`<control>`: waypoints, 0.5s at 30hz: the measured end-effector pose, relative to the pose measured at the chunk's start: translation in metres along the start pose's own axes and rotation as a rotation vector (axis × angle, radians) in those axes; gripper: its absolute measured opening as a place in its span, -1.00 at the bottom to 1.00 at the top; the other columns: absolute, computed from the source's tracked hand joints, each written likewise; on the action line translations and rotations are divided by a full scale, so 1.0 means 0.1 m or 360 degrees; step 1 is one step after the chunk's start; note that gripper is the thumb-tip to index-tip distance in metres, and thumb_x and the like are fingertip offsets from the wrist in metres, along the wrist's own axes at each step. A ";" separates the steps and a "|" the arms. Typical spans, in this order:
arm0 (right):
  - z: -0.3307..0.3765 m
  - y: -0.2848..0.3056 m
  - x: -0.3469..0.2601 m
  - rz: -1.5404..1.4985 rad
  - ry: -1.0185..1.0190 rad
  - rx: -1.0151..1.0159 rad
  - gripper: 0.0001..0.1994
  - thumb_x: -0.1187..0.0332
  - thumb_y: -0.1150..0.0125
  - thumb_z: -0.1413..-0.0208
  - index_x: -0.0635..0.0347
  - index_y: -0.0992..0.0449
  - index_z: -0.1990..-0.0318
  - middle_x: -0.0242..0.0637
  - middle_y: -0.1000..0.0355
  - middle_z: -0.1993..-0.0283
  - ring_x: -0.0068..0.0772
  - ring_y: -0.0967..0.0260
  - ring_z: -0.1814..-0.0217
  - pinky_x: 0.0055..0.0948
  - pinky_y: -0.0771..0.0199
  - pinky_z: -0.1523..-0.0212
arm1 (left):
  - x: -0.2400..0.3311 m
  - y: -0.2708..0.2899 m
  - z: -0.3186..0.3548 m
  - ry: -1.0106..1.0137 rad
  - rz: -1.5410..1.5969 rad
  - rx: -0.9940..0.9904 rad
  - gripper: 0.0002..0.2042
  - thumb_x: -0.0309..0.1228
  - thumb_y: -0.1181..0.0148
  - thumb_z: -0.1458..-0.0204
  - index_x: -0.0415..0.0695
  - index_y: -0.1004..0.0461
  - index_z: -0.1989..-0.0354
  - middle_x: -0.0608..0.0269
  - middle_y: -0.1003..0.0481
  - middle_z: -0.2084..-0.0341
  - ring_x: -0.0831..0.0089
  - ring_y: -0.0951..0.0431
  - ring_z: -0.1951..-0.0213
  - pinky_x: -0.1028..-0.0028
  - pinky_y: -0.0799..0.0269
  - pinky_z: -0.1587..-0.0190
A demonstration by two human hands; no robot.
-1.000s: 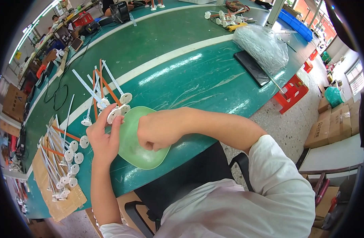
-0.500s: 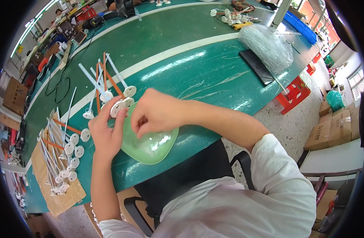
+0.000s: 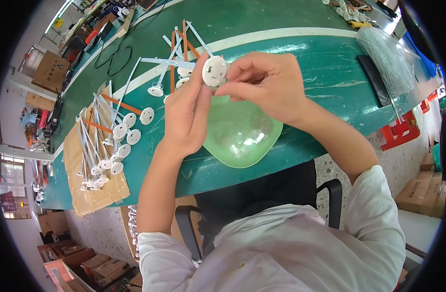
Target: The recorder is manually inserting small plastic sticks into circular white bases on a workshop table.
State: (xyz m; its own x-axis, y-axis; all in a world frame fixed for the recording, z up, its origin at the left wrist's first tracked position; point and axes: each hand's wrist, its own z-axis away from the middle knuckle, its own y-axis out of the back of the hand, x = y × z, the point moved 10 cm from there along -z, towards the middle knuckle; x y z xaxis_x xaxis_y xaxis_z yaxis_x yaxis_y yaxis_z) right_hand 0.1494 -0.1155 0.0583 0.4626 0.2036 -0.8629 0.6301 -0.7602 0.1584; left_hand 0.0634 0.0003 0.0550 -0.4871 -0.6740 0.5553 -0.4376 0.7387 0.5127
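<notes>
While hands (image 3: pixel 186 114) meet at white disc (image 3: pixel 214 71), printed carton (image 3: pixel 413 194) at right

"Free lane?"
"Table (image 3: pixel 330 73), between right hand (image 3: pixel 267 82) and slab (image 3: pixel 374 80)."
"Blocked?"
"Strip pile (image 3: pixel 120 131) on cardboard (image 3: pixel 82 202), left; loose strips (image 3: pixel 172 63) just beyond left hand (image 3: pixel 186 107); bowl (image 3: pixel 242 138) on the near side of both hands; bag (image 3: pixel 386 58) beside slab."

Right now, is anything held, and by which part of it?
The left hand holds a round white disc at its left edge. The right hand is close to the right edge; whether it grips anything cannot be told.
</notes>
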 end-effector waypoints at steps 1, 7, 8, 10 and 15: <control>0.00 0.01 -0.08 0.0128 0.0151 0.0019 -0.85 0.45 -0.52 0.01 0.26 -0.62 0.35 -0.28 -0.62 0.45 -0.51 -0.62 0.43 -0.54 -0.57 0.41 | 0.03 0.01 0.00 -0.0044 -0.0067 0.0003 -0.51 -0.59 0.03 -0.30 -0.30 -0.24 -0.43 -0.06 -0.62 0.19 0.21 -0.64 0.30 0.35 -0.53 0.18; 0.08 -0.06 -0.34 0.0866 0.0826 0.0006 -0.84 0.35 -0.50 0.06 0.10 -0.62 0.36 -0.35 -0.52 0.53 -0.21 -0.52 0.45 -0.35 -0.50 0.46 | 0.16 -0.04 0.00 -0.0227 -0.0372 -0.0070 -0.46 -0.67 -0.12 -0.18 -0.30 -0.31 -0.38 -0.06 -0.57 0.36 0.11 -0.60 0.39 0.36 -0.52 0.29; 0.10 -0.06 -0.36 0.0865 0.0883 0.0011 -0.85 0.34 -0.49 0.06 0.08 -0.62 0.36 -0.35 -0.50 0.53 -0.17 -0.50 0.44 -0.31 -0.49 0.46 | 0.17 -0.05 0.00 -0.0227 -0.0401 -0.0088 -0.47 -0.66 -0.12 -0.18 -0.30 -0.31 -0.38 -0.06 -0.57 0.36 0.11 -0.61 0.39 0.36 -0.51 0.30; 0.11 -0.08 -0.35 0.0885 0.0923 -0.0033 -0.87 0.36 -0.47 0.03 0.08 -0.60 0.35 -0.34 -0.53 0.49 -0.19 -0.51 0.43 -0.29 -0.50 0.45 | 0.17 -0.07 0.00 -0.0230 -0.0427 -0.0111 -0.47 -0.66 -0.13 -0.18 -0.31 -0.32 -0.37 -0.06 -0.57 0.37 0.10 -0.61 0.39 0.34 -0.51 0.30; 0.16 -0.13 -0.35 0.0983 0.0967 -0.0069 -0.88 0.38 -0.43 -0.02 0.10 -0.59 0.32 -0.30 -0.57 0.40 -0.18 -0.54 0.41 -0.26 -0.52 0.43 | 0.11 -0.04 0.02 -0.0137 -0.0379 -0.0126 -0.49 -0.65 -0.12 -0.19 -0.31 -0.34 -0.36 -0.05 -0.54 0.43 0.11 -0.58 0.44 0.33 -0.48 0.32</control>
State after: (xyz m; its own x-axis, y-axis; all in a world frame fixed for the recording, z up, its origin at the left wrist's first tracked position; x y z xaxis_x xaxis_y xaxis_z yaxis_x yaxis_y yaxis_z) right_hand 0.1155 -0.1227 0.0790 0.9750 0.0659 -0.2121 0.1737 -0.8216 0.5430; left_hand 0.0586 -0.0104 0.0577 -0.4412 -0.8234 0.3568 -0.4887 0.5539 0.6741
